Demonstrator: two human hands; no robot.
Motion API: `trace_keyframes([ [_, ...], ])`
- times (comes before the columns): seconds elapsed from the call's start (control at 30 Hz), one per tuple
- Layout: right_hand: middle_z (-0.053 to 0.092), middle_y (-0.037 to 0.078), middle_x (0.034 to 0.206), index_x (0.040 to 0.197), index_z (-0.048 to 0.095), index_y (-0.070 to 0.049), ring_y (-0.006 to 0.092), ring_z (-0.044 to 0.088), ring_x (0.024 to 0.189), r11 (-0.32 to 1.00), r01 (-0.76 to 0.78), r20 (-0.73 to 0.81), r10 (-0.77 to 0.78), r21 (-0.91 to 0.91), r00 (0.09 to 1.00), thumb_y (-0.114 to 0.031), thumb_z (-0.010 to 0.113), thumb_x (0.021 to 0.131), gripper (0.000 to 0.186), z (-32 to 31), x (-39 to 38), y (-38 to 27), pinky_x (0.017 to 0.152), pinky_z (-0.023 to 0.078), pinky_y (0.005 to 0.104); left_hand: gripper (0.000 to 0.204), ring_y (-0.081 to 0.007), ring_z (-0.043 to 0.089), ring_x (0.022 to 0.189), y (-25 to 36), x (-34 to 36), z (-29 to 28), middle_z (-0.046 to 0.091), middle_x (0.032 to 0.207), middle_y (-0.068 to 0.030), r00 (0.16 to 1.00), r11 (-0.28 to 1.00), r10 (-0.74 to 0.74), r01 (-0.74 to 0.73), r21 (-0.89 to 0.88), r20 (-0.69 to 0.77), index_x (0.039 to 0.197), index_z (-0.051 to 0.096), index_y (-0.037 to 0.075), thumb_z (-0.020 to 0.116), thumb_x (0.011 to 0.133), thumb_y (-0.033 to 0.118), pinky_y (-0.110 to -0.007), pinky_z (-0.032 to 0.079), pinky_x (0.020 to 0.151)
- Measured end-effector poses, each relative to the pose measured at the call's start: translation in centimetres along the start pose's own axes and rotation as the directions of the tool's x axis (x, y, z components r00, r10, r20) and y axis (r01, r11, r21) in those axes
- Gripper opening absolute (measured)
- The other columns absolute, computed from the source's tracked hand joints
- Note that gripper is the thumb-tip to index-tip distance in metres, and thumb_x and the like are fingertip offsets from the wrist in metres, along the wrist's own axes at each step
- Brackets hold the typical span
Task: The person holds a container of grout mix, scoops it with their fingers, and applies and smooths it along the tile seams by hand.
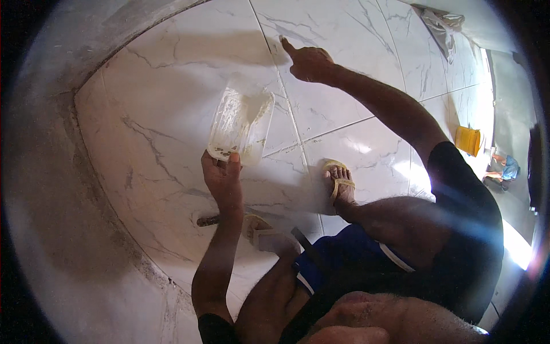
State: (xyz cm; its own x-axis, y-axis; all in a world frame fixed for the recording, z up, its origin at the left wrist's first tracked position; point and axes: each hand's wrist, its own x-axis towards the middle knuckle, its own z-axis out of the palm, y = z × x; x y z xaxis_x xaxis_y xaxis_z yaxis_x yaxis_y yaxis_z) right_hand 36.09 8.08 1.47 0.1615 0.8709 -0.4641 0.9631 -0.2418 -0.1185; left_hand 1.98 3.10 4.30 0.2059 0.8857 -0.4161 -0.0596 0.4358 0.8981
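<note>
My left hand grips a clear plastic tub by its near end, thumb over the rim. Whitish and yellowish residue smears the tub's inside, and it is held tilted above the tiles. Farther off to the right, my right hand has its index finger stretched out, its tip at or just above a joint between white marble-patterned floor tiles. The other fingers are curled, and no tool shows in them. Specks of residue lie along the joints near the tub. Beside my left forearm lies a dark handle, partly hidden.
A rough grey wall bounds the floor at left. My sandalled feet stand on the tiles. A crumpled plastic bag lies at the far right, with a yellow container nearer. Another person in blue is at the right edge.
</note>
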Motion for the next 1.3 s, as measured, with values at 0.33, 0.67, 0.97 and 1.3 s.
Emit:
trace_keyframes([
  [0.33,0.069,0.024,0.097,0.153,0.019,-0.003,0.0403,0.067,0.094,0.994,0.003,0.074,-0.011,0.113,0.997,-0.024,0.06,0.085,0.083,1.7,1.1,-0.6,0.081,0.054,0.0526,0.057,-0.0144,0.058,0.097,-0.4,-0.3,-1.0,0.057,0.114,-0.0115,1.0,0.998,0.016,-0.015,0.06,-0.013,0.131,0.041,-0.005,0.072,0.091,0.022,-0.026,0.051,0.078],
  [0.67,0.069,0.023,0.096,0.147,0.011,0.017,0.0392,0.068,0.091,0.995,0.062,0.139,-0.05,-0.08,0.989,-0.018,0.054,0.081,0.087,2.0,2.0,-3.5,0.078,0.055,0.0505,0.059,-0.0148,0.058,0.095,0.0,-0.5,-1.4,0.057,0.113,-0.0111,1.0,1.0,0.011,-0.011,0.009,0.0,0.131,0.042,-0.005,0.073,0.09,0.025,-0.027,0.051,0.078],
  [0.97,0.067,0.023,0.082,0.143,0.017,0.021,0.0394,0.066,0.08,0.993,0.074,-0.01,-0.073,0.092,0.997,-0.026,0.059,0.081,0.089,2.4,1.2,-2.3,0.068,0.054,0.0499,0.059,-0.0159,0.059,0.095,0.0,-0.9,-1.9,0.058,0.113,-0.0121,1.0,1.0,0.018,-0.019,0.004,0.007,0.13,0.042,-0.004,0.074,0.09,0.026,-0.029,0.053,0.075],
  [1.3,0.066,0.024,0.084,0.147,0.013,0.014,0.0422,0.065,0.085,0.978,0.086,0.025,-0.093,0.189,0.995,-0.023,0.058,0.081,0.088,2.8,0.6,-2.5,0.074,0.053,0.0521,0.055,-0.0175,0.062,0.099,0.6,-1.0,-1.3,0.058,0.114,-0.0131,1.0,0.999,-0.015,0.015,0.043,-0.008,0.131,0.041,-0.004,0.07,0.092,0.022,-0.029,0.055,0.075],
])
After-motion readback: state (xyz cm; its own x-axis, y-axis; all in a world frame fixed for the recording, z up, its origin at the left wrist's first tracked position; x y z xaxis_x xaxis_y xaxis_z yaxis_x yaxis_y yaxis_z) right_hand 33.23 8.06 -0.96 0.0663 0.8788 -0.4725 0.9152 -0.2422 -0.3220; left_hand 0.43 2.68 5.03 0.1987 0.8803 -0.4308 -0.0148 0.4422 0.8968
